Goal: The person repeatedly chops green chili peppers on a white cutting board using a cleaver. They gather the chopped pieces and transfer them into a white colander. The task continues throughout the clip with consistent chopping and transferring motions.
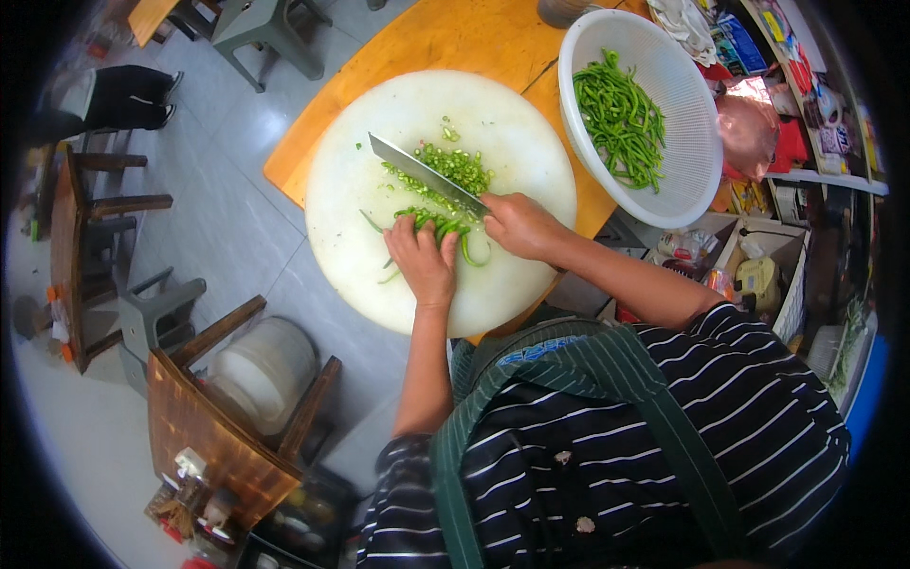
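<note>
My right hand (522, 226) grips the handle of a broad-bladed kitchen cleaver (419, 173), whose blade slants up and left over the round white cutting board (512, 128). Just below the blade, my left hand (421, 262) presses a bunch of whole green chili peppers (444, 224) against the board, with a few stems and tips sticking out around the fingers. Chopped green pepper pieces (458, 169) lie heaped beyond the blade, and small bits are scattered around them. The cleaver's handle is mostly hidden in my right fist.
A white plastic colander (686, 121) of whole green chilies (618, 121) stands right of the board on the wooden table (398, 53). Crates and shelves of packaged goods (757, 277) are at the right. Left are a wooden table (220, 441), grey stools (266, 35) and a person in dark trousers (131, 96).
</note>
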### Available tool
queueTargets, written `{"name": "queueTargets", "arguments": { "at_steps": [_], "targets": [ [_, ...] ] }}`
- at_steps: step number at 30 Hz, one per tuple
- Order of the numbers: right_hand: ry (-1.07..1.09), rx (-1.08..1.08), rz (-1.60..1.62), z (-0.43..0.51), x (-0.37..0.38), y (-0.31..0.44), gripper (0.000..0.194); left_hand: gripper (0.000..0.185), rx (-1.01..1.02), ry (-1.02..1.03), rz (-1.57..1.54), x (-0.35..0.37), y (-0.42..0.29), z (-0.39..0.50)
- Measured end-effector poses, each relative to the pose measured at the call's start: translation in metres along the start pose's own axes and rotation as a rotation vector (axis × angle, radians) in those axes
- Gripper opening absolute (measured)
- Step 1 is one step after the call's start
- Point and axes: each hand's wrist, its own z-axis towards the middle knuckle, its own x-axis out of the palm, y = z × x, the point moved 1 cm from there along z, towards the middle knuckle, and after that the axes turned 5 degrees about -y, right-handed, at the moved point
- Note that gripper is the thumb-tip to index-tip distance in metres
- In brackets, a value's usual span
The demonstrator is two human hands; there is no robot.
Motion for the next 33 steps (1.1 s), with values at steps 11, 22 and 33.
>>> {"name": "queueTargets", "arguments": {
  "at_steps": [11, 22, 33],
  "targets": [
    [0.022, -0.088, -0.075, -0.032, 0.002, 0.008, 0.018, 0.062, -0.002, 0.086, 0.081, -0.001, -0.008, -0.005],
    [0.084, -0.231, -0.401, -0.035, 0.034, 0.015, 0.012, 0.039, 0.063, 0.033, -0.088, -0.003, 0.006, -0.001],
    [0.104, -0.218, -0.381, -0.022, 0.039, 0.015, 0.011, 0.032, 0.103, 0.015, -0.099, 0.002, 0.010, 0.001]
  ]
}}
